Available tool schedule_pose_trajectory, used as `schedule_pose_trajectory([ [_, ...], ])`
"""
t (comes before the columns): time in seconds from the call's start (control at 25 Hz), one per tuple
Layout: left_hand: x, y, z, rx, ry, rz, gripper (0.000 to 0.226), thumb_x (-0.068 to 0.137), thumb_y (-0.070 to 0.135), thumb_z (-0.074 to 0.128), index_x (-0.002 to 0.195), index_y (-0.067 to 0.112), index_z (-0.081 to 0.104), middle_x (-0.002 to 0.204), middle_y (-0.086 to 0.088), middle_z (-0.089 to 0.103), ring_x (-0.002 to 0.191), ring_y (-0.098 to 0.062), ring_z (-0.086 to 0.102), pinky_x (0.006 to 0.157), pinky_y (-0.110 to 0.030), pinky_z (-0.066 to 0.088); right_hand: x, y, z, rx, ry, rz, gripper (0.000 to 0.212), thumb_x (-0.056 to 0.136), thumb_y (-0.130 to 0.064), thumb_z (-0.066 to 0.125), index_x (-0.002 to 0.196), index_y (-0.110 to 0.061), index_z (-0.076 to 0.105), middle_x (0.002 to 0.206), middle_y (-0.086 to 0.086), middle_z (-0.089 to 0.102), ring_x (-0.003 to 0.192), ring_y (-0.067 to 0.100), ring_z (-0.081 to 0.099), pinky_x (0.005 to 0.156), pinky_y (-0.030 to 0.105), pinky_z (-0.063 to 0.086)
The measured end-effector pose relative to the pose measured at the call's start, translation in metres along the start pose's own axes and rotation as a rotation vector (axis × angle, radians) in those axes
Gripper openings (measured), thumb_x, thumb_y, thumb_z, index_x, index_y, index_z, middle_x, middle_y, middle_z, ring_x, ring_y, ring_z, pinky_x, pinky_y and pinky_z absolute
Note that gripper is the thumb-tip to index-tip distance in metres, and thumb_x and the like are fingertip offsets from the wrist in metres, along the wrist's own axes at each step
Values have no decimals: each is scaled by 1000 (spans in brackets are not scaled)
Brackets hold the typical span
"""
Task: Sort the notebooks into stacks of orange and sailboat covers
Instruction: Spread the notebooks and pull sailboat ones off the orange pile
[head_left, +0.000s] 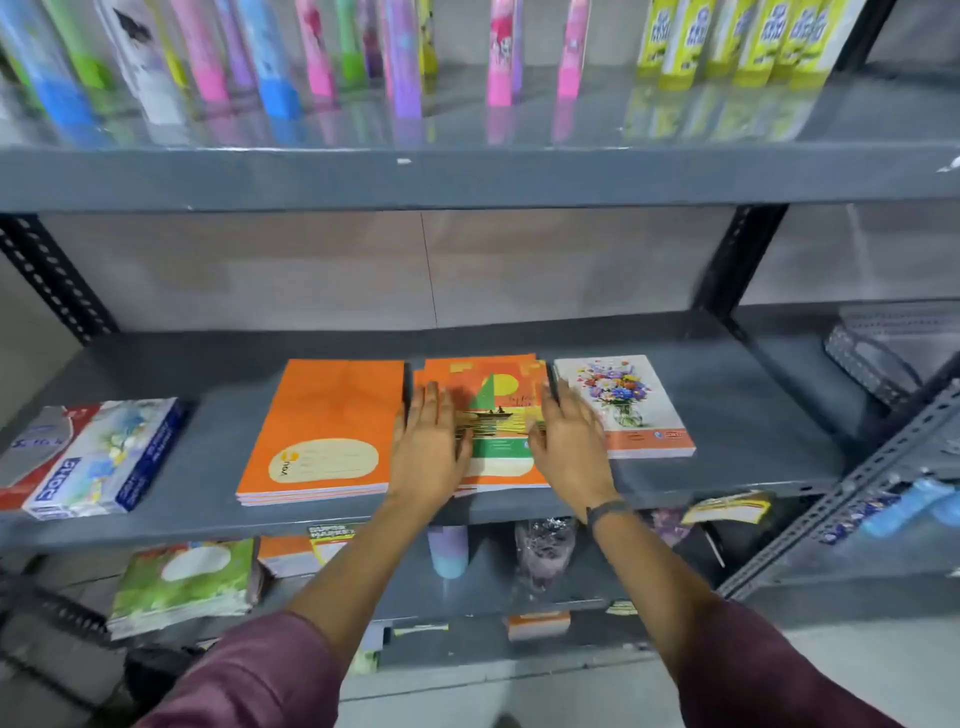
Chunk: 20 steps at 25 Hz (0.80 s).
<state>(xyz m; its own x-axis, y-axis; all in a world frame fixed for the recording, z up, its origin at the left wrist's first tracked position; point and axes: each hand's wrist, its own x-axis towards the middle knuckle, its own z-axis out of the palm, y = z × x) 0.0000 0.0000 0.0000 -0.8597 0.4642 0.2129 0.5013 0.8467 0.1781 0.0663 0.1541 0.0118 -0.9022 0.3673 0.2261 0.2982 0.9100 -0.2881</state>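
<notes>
Maroon sleeves (249, 670) nearest cam. Sailboat stack (493, 410) flanked: left hand (428, 441), right hand (569, 441), both flat, open, nothing gripped. Long axis front-back; orange stack (322, 415) just left.

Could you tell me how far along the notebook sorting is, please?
Nearly done: an orange stack lies neatly left of the sailboat stack. The left hand and right hand press that stack's sides, squaring its fanned edges. Only that tidying seems left; the flower notebook lies apart.
</notes>
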Motion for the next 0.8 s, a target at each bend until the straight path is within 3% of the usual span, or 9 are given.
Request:
schedule_pose_trajectory([
  [0.08, 13, 2, 9, -115, -89, -185, 60, 91, 36, 39, 142, 9, 24, 150, -13, 34, 139, -27, 26, 111, -43, 24, 19, 5, 6, 149, -139, 74, 56, 95, -25, 45, 147, -12, 28, 152, 15, 33, 138, 30, 35, 114, 39, 32],
  [0.2, 29, 7, 24, -246, -76, -301, 41, 90, 32, 43, 126, 13, 48, 124, -12, 61, 121, -32, 42, 97, -44, 37, 44, 11, 16, 296, -198, 135, 54, 91, -19, 53, 142, -8, 37, 134, 18, 53, 120, 32, 54, 100, 37, 47],
  [0.32, 36, 18, 30, -393, 34, -383, 27, 88, 26, 47, 109, 12, 56, 106, -13, 68, 108, -36, 50, 85, -41, 42, 53, 13, 25, 428, -162, 242, 51, 90, -16, 57, 139, -11, 42, 126, 15, 61, 94, 29, 66, 79, 31, 54],
  [0.44, 40, 29, 28, -728, 100, -520, 20, 87, 23, 50, 99, 10, 59, 89, -20, 69, 94, -38, 60, 82, -41, 44, 57, 13, 30, 518, -166, 313, 52, 90, -11, 58, 139, -13, 43, 124, 14, 63, 78, 25, 64, 66, 26, 52],
  [0.6, 58, 54, 15, -1252, -8, -780, 36, 87, 22, 56, 121, 9, 54, 118, -8, 60, 114, -30, 53, 100, -35, 39, 66, 29, 16, 528, -108, 351, 48, 89, -7, 57, 136, -11, 47, 121, 14, 65, 90, 29, 64, 82, 42, 57],
  [0.72, 70, 91, 13, -1475, -107, -760, 29, 86, 15, 58, 114, 13, 55, 124, -12, 60, 113, -31, 56, 104, -44, 41, 75, 67, -6, 428, 29, 385, 35, 89, -12, 55, 123, -9, 58, 108, 18, 71, 83, 34, 67, 78, 39, 57],
  [0.8, 77, 120, 17, -1515, -163, -676, 29, 86, 11, 56, 114, 13, 54, 125, -11, 59, 111, -27, 56, 102, -40, 43, 76, 97, -17, 395, 81, 459, 31, 86, -13, 53, 114, -11, 63, 102, 20, 71, 88, 39, 65, 81, 42, 56],
])
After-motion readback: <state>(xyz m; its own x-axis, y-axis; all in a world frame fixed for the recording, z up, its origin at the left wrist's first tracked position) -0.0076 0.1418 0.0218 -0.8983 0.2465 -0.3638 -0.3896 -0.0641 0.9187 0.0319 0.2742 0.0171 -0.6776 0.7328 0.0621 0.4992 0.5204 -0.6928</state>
